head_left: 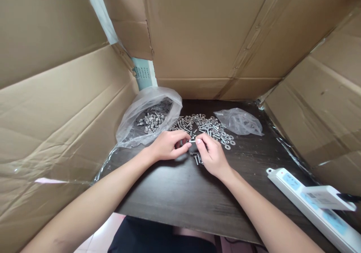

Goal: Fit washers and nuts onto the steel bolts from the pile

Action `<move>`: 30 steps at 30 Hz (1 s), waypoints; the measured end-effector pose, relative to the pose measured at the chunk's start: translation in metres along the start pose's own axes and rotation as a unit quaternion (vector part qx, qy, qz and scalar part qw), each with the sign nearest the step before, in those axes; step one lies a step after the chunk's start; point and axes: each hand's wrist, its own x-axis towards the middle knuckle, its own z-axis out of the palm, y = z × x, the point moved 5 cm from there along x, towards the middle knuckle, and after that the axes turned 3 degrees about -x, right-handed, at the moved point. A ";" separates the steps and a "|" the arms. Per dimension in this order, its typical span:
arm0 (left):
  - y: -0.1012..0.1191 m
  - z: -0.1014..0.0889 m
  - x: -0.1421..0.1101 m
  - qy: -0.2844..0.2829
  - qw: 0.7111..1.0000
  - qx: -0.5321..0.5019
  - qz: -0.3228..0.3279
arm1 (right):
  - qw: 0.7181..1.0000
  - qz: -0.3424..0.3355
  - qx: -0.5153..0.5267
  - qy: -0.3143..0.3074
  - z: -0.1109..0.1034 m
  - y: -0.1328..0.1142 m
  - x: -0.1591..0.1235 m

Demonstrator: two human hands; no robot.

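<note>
A small silver bolt (pixel 193 141) lies level between my two hands, just above the table. My left hand (pixel 170 144) pinches its left end with thumb and fingers; whether a nut or washer sits there is too small to tell. Thumb and forefinger of my right hand (pixel 211 153) are closed on the bolt's right end. Below, partly hidden by my right hand, several bolts (pixel 196 159) lie side by side. Behind my hands spreads a pile of loose bolts (pixel 207 125), nuts and flat washers (pixel 227 147).
An open clear plastic bag (pixel 126 132) holding many metal fasteners (pixel 153 122) stands at the left. A crumpled clear bag (pixel 242 122) lies behind right. A white power strip (pixel 306 204) with a plugged-in adapter runs along the right. Cardboard walls (pixel 208 31) surround the dark table (pixel 169 193).
</note>
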 end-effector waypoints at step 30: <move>0.000 0.000 0.000 -0.017 1.000 -0.014 -0.015 | 1.000 -0.019 -0.007 -0.005 0.002 -0.002 -0.001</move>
